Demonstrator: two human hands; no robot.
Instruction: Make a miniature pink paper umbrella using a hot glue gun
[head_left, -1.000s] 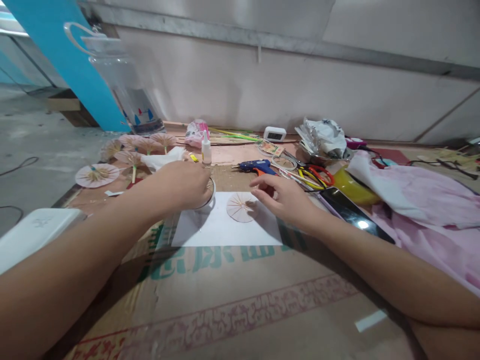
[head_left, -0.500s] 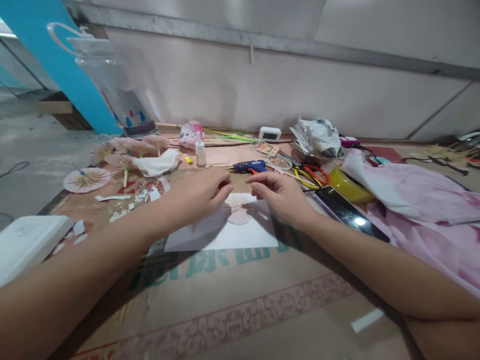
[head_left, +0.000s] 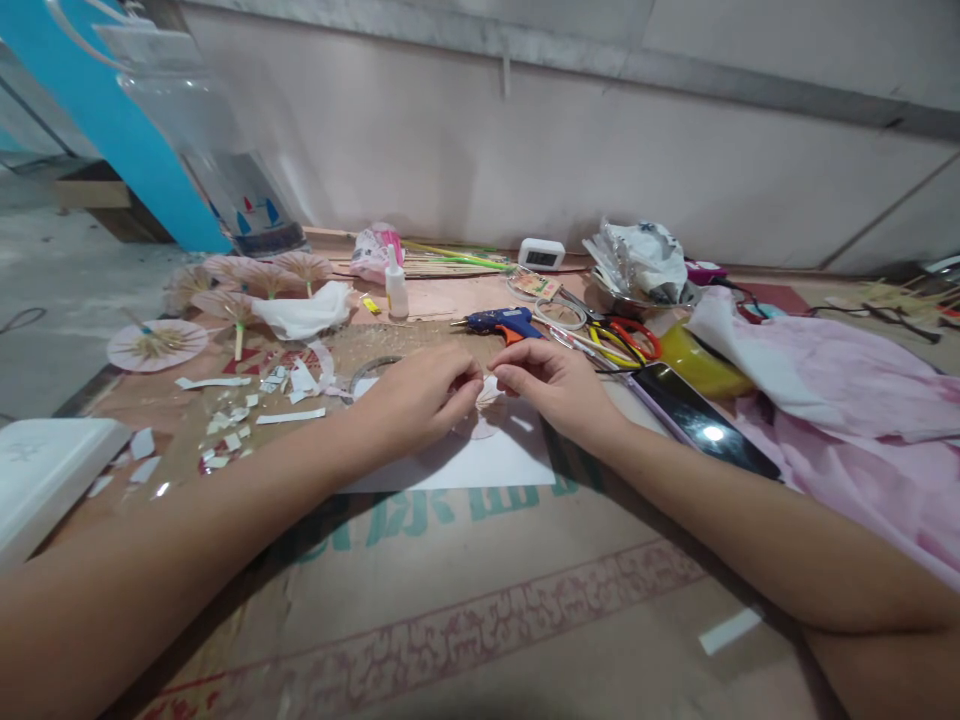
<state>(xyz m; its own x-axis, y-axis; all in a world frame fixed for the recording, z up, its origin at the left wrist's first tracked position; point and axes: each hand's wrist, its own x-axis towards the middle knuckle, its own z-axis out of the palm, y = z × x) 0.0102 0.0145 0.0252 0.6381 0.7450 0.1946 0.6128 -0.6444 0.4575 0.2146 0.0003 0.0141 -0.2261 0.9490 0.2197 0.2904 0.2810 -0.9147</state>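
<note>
A small pale-pink paper disc with thin ribs, like a miniature parasol canopy (head_left: 484, 424), lies on a white sheet of paper (head_left: 457, 476). My left hand (head_left: 429, 392) is over its left side, thumb and forefinger pinched together. From the right, my right hand (head_left: 556, 388) is also in a pinch, close to the left fingertips above the disc's far edge. Whatever is between the fingertips of either hand is too small to make out. A blue hot glue gun (head_left: 501, 321) with an orange trigger lies just beyond the hands.
Several finished-looking mini parasols (head_left: 157, 343) stand at the left, near white paper scraps (head_left: 229, 430) and a white box (head_left: 52, 480). A glue bottle (head_left: 395, 287) stands behind. Scissors (head_left: 630, 340), a phone (head_left: 697, 425) and pink cloth (head_left: 832, 385) lie right.
My left hand has shifted right, so the two sets of fingertips are nearer each other and cover more of the disc. The camera view has tilted slightly.
</note>
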